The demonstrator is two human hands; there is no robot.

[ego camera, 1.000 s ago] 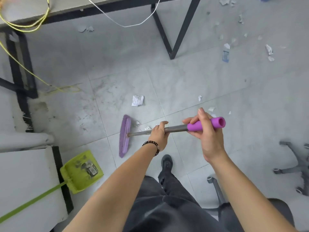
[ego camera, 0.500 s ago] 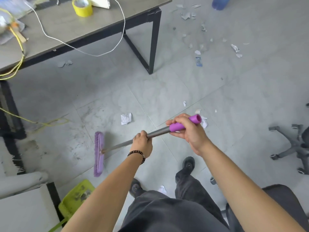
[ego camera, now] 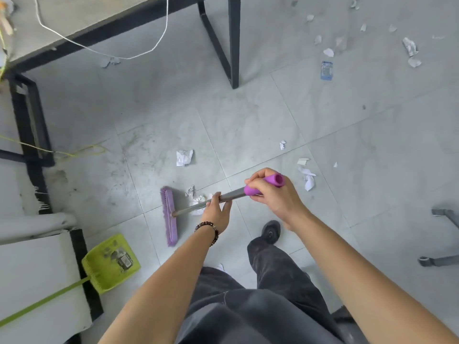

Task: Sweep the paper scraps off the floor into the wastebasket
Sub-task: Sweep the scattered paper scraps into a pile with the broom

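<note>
On a grey tiled floor (ego camera: 323,125) beside a black-legged table (ego camera: 233,45), a purple broom (ego camera: 169,216) rests bristles-down, its shaft clamped by the left hand (ego camera: 216,214) low and the right hand (ego camera: 273,197) at the grip, with paper scraps (ego camera: 184,157) scattered around and a green dustpan (ego camera: 110,263) nearby.

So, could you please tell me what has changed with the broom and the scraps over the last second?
The purple broom head swung out to the person's left, away from the scraps, then came back close to the small scraps by the left hand. Nothing was let go: the left hand stays on the grey shaft, the right hand on the purple grip. The crumpled paper and green dustpan appear unmoved.
</note>
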